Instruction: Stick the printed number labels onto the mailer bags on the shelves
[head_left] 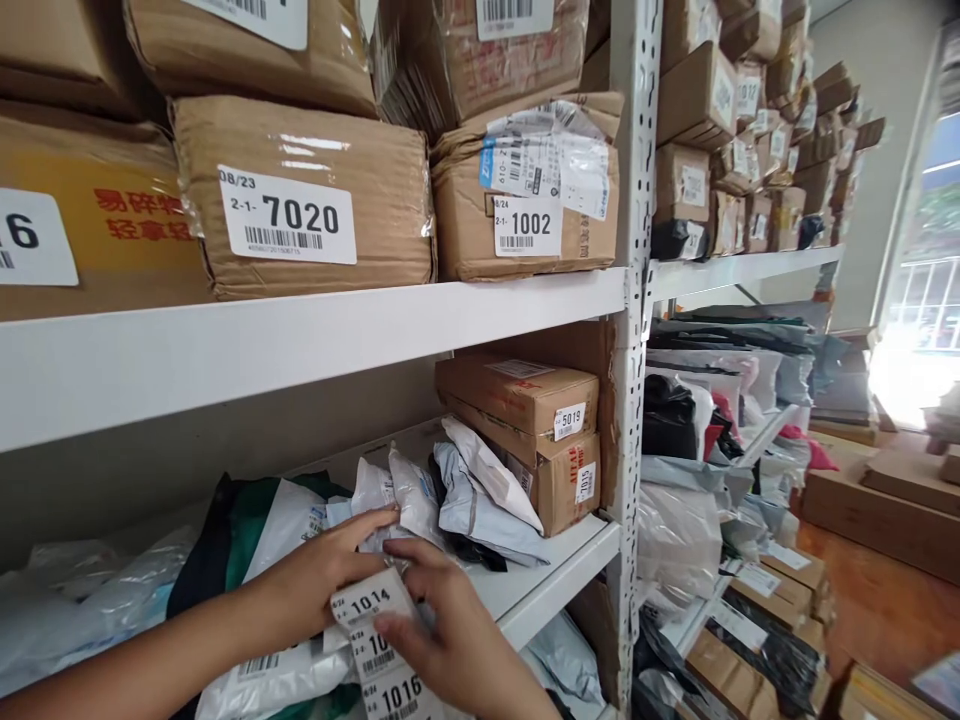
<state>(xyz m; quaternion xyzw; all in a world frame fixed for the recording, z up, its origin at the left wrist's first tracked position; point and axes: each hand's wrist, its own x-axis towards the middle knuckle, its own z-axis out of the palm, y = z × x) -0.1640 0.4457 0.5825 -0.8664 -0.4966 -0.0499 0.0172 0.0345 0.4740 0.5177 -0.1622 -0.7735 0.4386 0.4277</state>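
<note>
My right hand (450, 610) grips a strip of printed white labels (390, 655), with its thumb across the front. The numbers 1014 and 1016 show on it; the one between is partly covered. Close by on the left, my left hand (330, 560) reaches over the plastic mailing bags, index finger stretched out and thumb apart, beside the strip's top edge. Some of its fingers are hidden. Beneath my hands lies a white plastic mailing bag (289, 665). More white and grey mailing bags (480, 500) lie just beyond my fingertips on the lower shelf.
Cardboard boxes labelled 7020 (307, 150) and 1002 (457, 220) stand on the shelf above, over its white front beam (315, 345). Two stacked boxes (517, 400) sit at the lower shelf's right end, by an upright post (634, 360). Another rack of parcels (720, 380) stands at right.
</note>
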